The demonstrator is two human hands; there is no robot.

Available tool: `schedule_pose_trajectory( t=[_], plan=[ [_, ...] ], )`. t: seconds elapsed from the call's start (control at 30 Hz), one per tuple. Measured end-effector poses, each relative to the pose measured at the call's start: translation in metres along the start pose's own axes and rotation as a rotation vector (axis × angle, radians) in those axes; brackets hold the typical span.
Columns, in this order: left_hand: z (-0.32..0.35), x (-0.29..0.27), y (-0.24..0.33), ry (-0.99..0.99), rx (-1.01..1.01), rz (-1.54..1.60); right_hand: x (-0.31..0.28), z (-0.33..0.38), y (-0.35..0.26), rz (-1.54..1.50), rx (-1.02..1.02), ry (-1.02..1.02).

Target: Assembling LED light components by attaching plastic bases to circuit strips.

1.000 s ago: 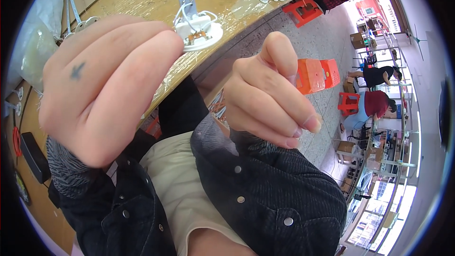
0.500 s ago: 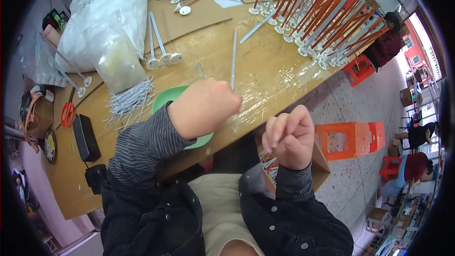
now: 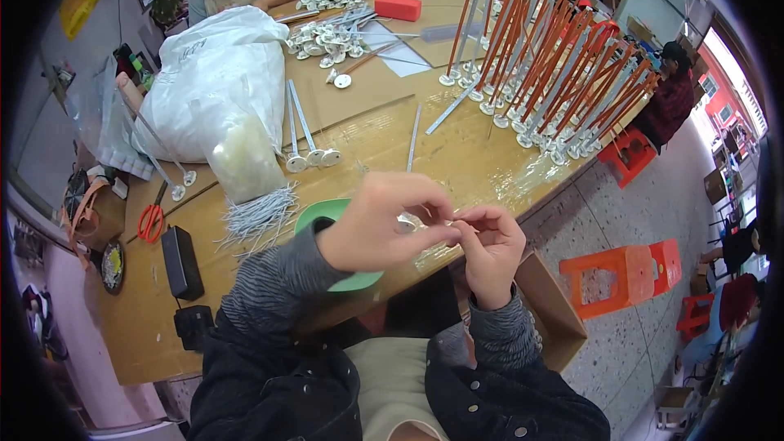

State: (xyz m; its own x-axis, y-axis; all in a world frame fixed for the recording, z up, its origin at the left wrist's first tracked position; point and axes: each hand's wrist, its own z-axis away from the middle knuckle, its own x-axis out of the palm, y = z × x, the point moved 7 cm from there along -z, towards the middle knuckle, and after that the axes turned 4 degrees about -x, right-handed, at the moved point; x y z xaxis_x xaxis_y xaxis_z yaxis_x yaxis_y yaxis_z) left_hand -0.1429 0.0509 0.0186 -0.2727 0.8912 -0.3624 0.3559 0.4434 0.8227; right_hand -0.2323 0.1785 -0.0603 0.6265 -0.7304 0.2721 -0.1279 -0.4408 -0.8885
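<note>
Hands (image 3: 384, 224), two, close together; one green dish (image 3: 320, 211)

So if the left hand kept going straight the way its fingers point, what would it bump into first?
Most likely the right hand: the left hand points across toward it. They look very close, but whether they already touch is unclear from this view.

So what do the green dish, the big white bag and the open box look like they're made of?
Green dish: probably plastic, smooth and evenly coloured, though my view is partly blocked. White bag: likely plastic, slightly shiny with soft creases; film or woven sheeting, I can't tell. Open box: apparently cardboard, matt brown with thin, flat walls.
</note>
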Motion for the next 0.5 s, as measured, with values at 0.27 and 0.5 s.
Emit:
schedule_pose_trajectory(
  t=[0.27,0.5],
  plan=[
    [0.01,0.01,-0.004,0.057,-0.099,0.214,0.006,0.008,-0.019,-0.103,-0.12,0.003],
    [0.012,0.011,0.01,0.031,0.01,-0.039,-0.003,0.015,-0.025,0.041,-0.139,-0.022]
  ],
)
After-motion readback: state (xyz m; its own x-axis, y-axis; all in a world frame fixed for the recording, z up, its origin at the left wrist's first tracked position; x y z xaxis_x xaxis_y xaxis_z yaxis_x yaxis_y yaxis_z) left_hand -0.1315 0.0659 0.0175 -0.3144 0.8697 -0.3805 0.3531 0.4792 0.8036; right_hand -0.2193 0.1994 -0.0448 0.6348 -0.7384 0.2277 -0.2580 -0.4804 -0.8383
